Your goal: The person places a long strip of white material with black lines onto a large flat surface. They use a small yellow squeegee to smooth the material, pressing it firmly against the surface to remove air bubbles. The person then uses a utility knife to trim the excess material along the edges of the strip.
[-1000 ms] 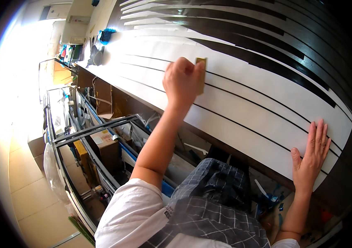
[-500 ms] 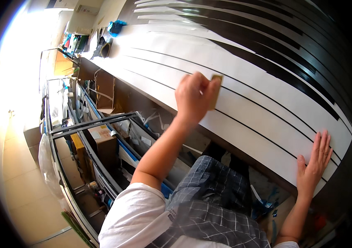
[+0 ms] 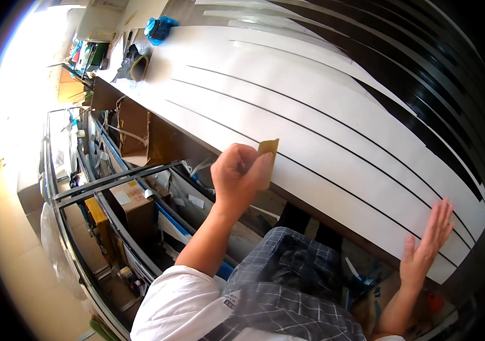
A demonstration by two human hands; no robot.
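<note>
My left hand [image 3: 234, 179] is closed around a flat tan scraper card [image 3: 268, 152], its fingers curled and the card standing on edge. It is over the near edge of a long white sheet [image 3: 214, 54] on the worktable. Thin black lines [image 3: 322, 183] run lengthwise along the sheet. At the sheet's right end is my right hand [image 3: 424, 247], fingers stretched and thumb apart, holding nothing. Whether its palm touches the sheet I cannot tell.
Glossy black strips [image 3: 424, 108] lie beyond the sheet. Past its far left end are a blue plastic-wrapped item [image 3: 159, 29] and a dark item [image 3: 133, 67]. A metal-framed rack [image 3: 117, 179] with a cardboard box [image 3: 131, 196] stands left of my legs.
My left hand has drawn back with the scraper card, toward me and to the left, to the sheet's near edge. My right hand has shifted slightly toward me, its fingers still stretched.
</note>
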